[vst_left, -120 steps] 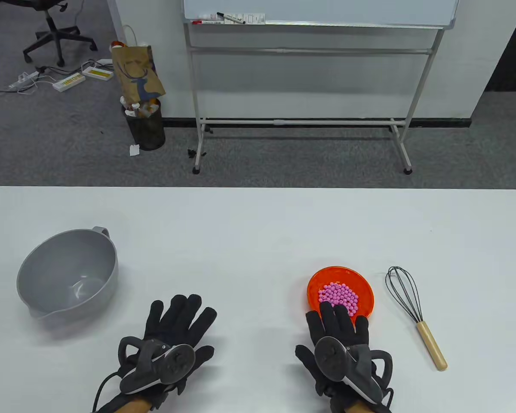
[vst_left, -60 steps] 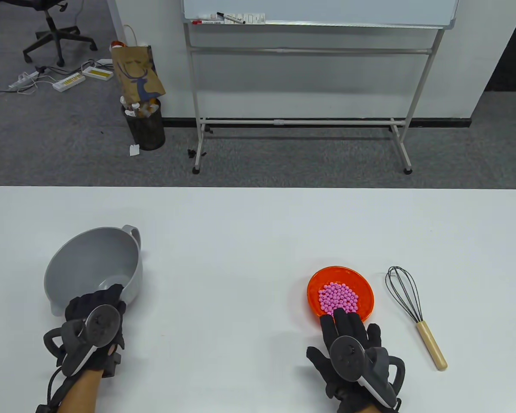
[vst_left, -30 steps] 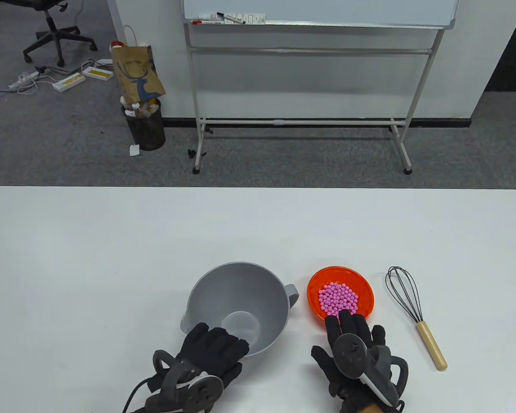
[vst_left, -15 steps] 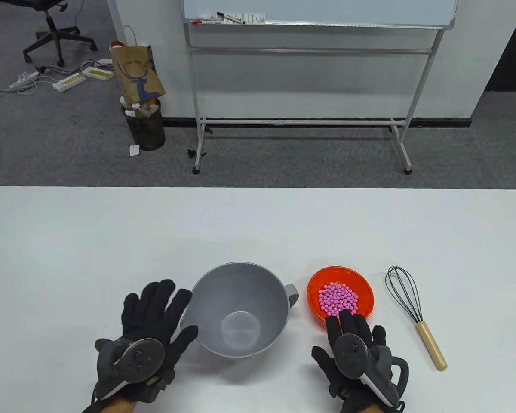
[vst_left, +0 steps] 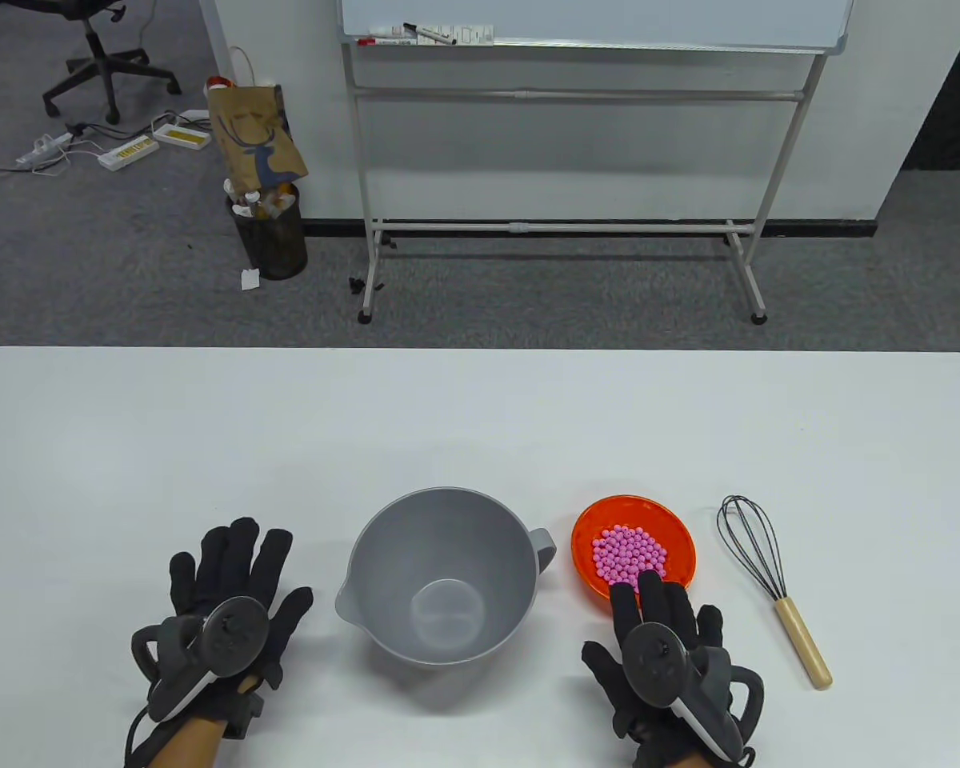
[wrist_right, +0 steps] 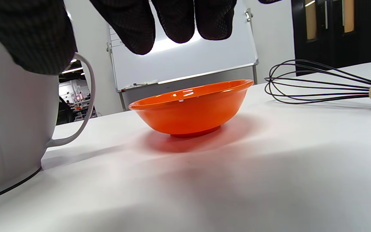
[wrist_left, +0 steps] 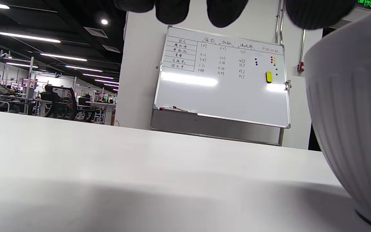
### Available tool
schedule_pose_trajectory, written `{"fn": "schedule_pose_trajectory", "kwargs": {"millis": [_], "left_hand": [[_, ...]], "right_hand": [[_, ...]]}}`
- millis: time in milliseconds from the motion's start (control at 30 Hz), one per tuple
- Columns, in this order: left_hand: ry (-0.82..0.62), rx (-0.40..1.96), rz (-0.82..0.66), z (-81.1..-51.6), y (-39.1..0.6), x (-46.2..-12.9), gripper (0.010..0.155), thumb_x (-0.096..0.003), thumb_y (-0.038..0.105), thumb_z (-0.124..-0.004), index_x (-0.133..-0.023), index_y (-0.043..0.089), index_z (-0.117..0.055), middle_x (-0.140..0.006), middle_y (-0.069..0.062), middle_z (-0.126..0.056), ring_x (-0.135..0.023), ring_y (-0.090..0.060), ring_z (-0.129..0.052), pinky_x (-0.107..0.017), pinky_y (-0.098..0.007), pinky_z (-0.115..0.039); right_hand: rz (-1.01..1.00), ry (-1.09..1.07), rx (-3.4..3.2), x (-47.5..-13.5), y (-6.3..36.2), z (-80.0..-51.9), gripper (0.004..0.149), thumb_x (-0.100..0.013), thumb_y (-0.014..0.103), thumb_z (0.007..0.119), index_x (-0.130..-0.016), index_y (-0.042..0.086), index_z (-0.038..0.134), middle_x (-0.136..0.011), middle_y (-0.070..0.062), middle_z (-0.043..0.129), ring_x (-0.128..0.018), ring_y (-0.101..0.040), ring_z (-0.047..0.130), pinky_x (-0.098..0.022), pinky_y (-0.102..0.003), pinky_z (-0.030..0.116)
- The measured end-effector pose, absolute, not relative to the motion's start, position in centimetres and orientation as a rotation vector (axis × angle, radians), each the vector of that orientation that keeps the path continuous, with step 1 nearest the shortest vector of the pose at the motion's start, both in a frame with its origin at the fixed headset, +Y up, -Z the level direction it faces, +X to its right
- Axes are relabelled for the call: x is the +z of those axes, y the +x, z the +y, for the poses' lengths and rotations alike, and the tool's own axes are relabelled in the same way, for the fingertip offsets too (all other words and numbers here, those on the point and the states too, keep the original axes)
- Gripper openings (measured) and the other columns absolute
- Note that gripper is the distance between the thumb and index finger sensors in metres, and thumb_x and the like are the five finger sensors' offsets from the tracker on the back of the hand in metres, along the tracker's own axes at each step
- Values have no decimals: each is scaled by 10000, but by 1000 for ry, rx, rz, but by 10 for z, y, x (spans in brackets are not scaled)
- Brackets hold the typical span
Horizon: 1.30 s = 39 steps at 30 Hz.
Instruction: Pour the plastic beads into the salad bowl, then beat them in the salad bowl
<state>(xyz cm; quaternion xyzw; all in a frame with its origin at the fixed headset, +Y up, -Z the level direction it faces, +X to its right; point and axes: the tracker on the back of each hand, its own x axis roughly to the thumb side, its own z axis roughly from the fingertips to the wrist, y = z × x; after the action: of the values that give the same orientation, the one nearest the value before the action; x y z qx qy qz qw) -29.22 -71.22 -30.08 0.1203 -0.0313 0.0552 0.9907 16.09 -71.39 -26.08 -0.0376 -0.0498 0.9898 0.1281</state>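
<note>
Two hands flat, fingers spread, holding nothing. Left hand (vst_left: 224,596) well left of grey salad bowl (vst_left: 446,574), empty. Right hand (vst_left: 660,648) just behind orange dish (vst_left: 680,532), fingertips at near rim; pink beads (vst_left: 629,554) heaped inside. Whisk (vst_left: 772,588) right of that hand, handle pointing back.

L hand (vst_left: 228,588) & R hand (vst_left: 656,632) both flat, palms down, fingers straight, holding nothing.
</note>
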Motion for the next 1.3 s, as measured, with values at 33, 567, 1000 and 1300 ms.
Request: {"fn": "schedule_pose_trajectory", "kwargs": {"millis": [33, 567, 1000, 1300], "left_hand": [[238, 107, -67, -713, -291, -301, 734, -468, 677, -630, -1108, 389, -417, -1245, -49, -361, -1144, -374, -382, -749, -661, -239], [201, 120, -54, -719, -294, -303, 734, -469, 677, -630, -1109, 388, -416, -1245, -52, -365, -1143, -377, -388, -748, -662, -231], [191, 135, -57, -718, -294, -304, 734, -473, 679, -629, -1112, 390, -411, -1246, -82, -373, -1145, -379, -393, -748, -666, -225], [185, 135, -67, -720, -292, -305, 733, -472, 677, -631, -1111, 390, -415, -1246, -85, -374, -1145, -379, -390, -747, -667, -220]], "right_hand": [[-145, -124, 2865, -261, 163, -713, 780, -416, 639, 811, -1075, 293, 578, -1194, -30, 466, -1140, -353, 521, -782, -645, 341], [-21, -804, 2543, -320, 220, -701, 807, -422, 584, 876, -1062, 198, 573, -1073, -129, 680, -828, -392, 925, -627, -544, 687], [241, -1003, 2211, -346, 247, -756, 690, -440, 477, 877, -980, 105, 663, -622, -12, 1028, -333, -190, 1124, -355, -401, 871], [167, -972, 2027, -341, 249, -767, 558, -456, 391, 851, -916, 89, 752, -508, -23, 1042, -227, -171, 1110, -323, -384, 878]]}}
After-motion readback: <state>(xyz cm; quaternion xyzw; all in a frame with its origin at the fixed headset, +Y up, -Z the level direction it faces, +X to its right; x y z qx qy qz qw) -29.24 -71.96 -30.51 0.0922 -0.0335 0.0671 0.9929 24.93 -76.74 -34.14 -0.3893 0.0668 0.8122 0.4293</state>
